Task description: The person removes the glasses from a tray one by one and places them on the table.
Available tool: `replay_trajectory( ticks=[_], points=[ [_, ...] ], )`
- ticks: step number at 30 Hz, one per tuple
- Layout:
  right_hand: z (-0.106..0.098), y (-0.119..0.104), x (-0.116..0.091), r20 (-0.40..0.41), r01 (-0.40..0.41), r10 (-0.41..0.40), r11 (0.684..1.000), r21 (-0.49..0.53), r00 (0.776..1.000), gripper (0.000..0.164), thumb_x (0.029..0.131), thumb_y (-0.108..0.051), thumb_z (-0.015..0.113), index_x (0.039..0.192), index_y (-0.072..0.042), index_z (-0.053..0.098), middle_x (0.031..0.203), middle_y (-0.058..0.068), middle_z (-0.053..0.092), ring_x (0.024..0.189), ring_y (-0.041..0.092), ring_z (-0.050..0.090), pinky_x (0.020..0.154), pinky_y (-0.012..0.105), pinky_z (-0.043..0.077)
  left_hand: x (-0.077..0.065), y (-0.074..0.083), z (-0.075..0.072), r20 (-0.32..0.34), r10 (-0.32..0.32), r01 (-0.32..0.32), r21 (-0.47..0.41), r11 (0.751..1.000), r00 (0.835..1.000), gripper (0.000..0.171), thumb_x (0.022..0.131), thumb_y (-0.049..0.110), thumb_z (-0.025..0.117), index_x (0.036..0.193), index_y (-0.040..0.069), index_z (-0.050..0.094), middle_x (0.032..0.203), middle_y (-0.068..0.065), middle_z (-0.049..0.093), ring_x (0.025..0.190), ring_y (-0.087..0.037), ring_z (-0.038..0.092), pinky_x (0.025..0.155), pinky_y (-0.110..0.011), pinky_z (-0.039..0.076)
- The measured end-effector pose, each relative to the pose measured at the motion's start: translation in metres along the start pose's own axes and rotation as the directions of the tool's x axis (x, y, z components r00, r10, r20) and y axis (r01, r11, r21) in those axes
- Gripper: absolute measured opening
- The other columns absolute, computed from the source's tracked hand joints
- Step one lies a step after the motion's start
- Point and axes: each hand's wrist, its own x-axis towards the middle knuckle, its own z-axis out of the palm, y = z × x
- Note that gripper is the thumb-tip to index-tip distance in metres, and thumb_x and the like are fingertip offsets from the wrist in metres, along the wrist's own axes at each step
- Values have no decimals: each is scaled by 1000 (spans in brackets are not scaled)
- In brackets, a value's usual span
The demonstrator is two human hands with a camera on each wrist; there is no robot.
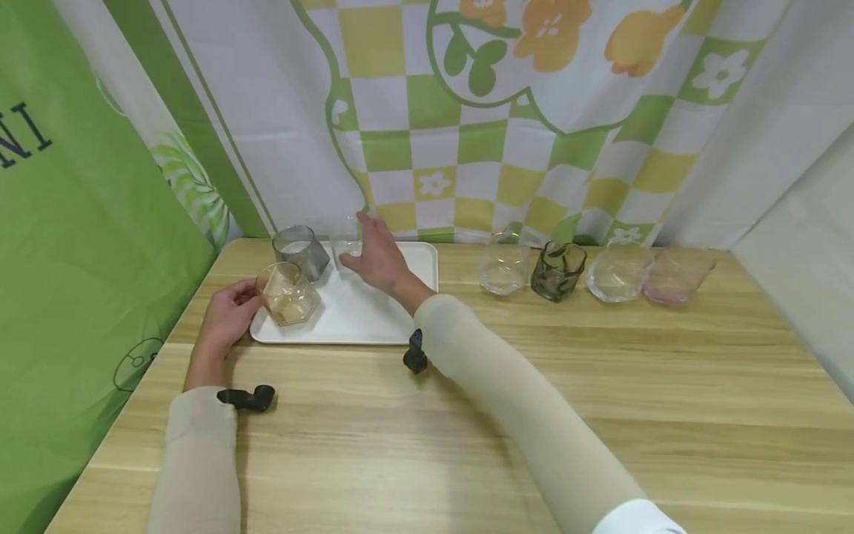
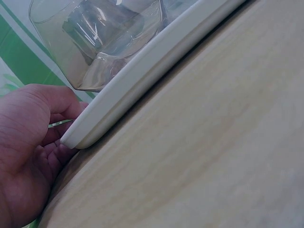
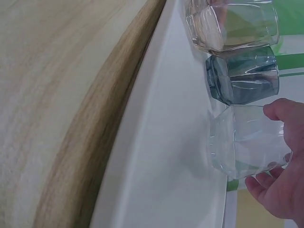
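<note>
My right hand [image 1: 382, 256] holds a clear drinking glass [image 3: 251, 140] between thumb and fingers, near its rim. That glass is at the back of a white tray [image 1: 367, 315], beside a grey-tinted glass [image 1: 303, 256]. In the right wrist view the thumb lies on one side of the clear glass and the fingers curl at the other. My left hand [image 1: 230, 315] is at the tray's left end. Its fingers grip the tray's corner in the left wrist view, just beside an amber faceted glass [image 1: 290, 297] standing on the tray.
Along the table's back edge, right of the tray, stand a clear glass [image 1: 503, 267], a dark smoky glass [image 1: 559, 271], another clear glass [image 1: 617, 274] and a pink-tinted glass [image 1: 675, 276]. A patterned curtain [image 1: 454, 148] hangs behind the wooden table [image 1: 373, 445].
</note>
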Motion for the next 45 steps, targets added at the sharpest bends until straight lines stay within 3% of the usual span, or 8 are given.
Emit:
replay_trajectory(
  ticks=[6, 11, 18, 24, 35, 45],
  points=[
    [0, -1, 0, 0, -12, 12, 1000, -9, 1000, 88, 96, -33, 73, 163, -9, 21, 160, 16, 31, 143, 30, 39, 113, 39, 38, 0, 0, 0, -3, 1, -1, -10, 1000, 1000, 41, 100, 6, 60, 137, -12, 57, 123, -27, 60, 93, 2, 52, 85, -15, 41],
    [-1, -1, -2, -3, -21, 21, 1000, 10, 1000, 91, 93, -34, 77, 162, -10, 23, 152, 20, 35, 130, 31, 50, 100, 39, 49, 1, 0, -1, 0, 4, -4, -2, 1000, 1000, 42, 100, 8, 61, 138, -11, 57, 124, -28, 61, 95, -1, 53, 87, -17, 41],
    [-3, -1, -5, -3, -27, 27, 999, 31, 1000, 88, 89, -37, 80, 159, -12, 32, 140, 19, 39, 118, 26, 47, 88, 36, 50, 1, -1, -3, 11, 7, -7, 13, 1000, 1000, 42, 101, 10, 61, 138, -11, 57, 124, -27, 61, 96, -4, 53, 87, -18, 42],
    [-5, 0, -5, -24, -35, 35, 999, 9, 999, 87, 87, -41, 81, 155, -11, 35, 143, 18, 38, 122, 26, 45, 88, 37, 50, 2, 0, -3, 12, 14, -14, 1, 1000, 1000, 43, 101, 9, 60, 138, -12, 56, 124, -27, 60, 95, 0, 52, 87, -16, 42],
    [-6, 2, -10, -23, -37, 37, 999, -8, 999, 85, 83, -44, 82, 150, -11, 41, 138, 15, 42, 115, 25, 48, 83, 36, 50, 0, 1, -1, 22, -1, 1, 2, 1000, 1000, 42, 101, 11, 61, 138, -11, 57, 124, -27, 61, 96, -3, 53, 87, -19, 41],
    [-24, -7, -20, 1, 15, -15, 1000, -20, 1000, 82, 82, -42, 83, 146, -10, 43, 128, 13, 45, 104, 23, 52, 80, 35, 50, 2, -1, -2, 20, -1, 1, 16, 1000, 1000, 44, 101, 12, 61, 139, -11, 56, 127, -27, 60, 98, -2, 52, 90, -20, 41]
  ],
)
